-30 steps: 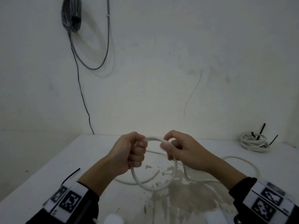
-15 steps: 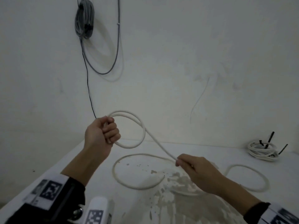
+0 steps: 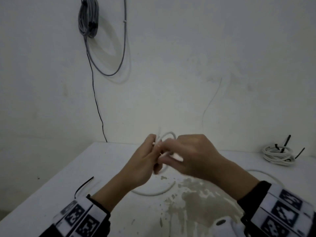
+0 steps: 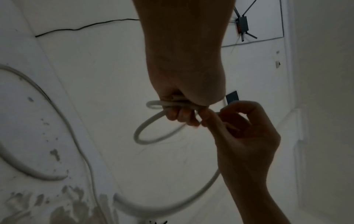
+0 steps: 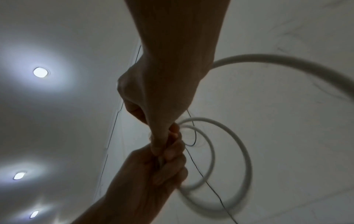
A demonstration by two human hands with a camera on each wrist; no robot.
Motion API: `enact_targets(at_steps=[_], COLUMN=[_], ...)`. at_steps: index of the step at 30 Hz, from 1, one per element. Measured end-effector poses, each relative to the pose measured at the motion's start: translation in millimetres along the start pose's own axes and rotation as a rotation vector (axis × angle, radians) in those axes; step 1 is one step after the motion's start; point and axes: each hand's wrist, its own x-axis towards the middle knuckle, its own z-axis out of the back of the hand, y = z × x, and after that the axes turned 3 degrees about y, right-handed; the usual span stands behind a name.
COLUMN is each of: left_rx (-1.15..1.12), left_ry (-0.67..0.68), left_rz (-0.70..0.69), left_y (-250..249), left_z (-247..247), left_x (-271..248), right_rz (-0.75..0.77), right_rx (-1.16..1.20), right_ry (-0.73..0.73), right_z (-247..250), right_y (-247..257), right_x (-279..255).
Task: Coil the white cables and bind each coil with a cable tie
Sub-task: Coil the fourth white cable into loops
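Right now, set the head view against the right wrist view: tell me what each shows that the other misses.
Only the head view shows the bound white coil with black ties at the table's far right, the loose black cable tie near the left edge, and the grey cable bundle on the wall.

Only the right wrist view shows ceiling lights and two full loops of the white cable hanging clear.

Both show the left hand and right hand meeting on that cable.

Smooth matt white cable [image 4: 147, 133]; stained table [image 3: 196, 202]
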Motion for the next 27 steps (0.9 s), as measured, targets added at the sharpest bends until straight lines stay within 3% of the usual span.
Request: enact_targets(at_steps=[2,5,9,13,17,20,23,27], left_rx=[-0.075,-0.077,-0.317,-0.611,-0.808,-0.867,-0.869,-0.964], left_ry=[0.084,0.189,0.181,0.154,0.017,-0.091,-0.122,0.002], left_rz=[0.068,0.157,0.247,0.355,0.366,0.346,0.339,0.337], left_y=[-4,-11,-17,-17,-13,-11,-9,-9], left_z=[-1,3,22,23,12,10,11,13], left_x=[0,4,8,5,5,8,11,8], right_rz=[-0.061,-0.136,-0.372,-0.617,-0.881,-0.951,-0.971,-0.98], right_rx=[0.022,-0.01,0.075,0.602,1.284,1.618,1.534,1.304], right_ry=[-0.074,-0.03,0.046,0.102,-0.078,-0.197,-0.241,-0.327], right_z=[5,3,-7,-21,-20,-17,-17,-19], right_y=[-8,-19,-28,-16,8,11,10,13], right_x=[3,-1,-19,-33,-21,-12,-9,-6])
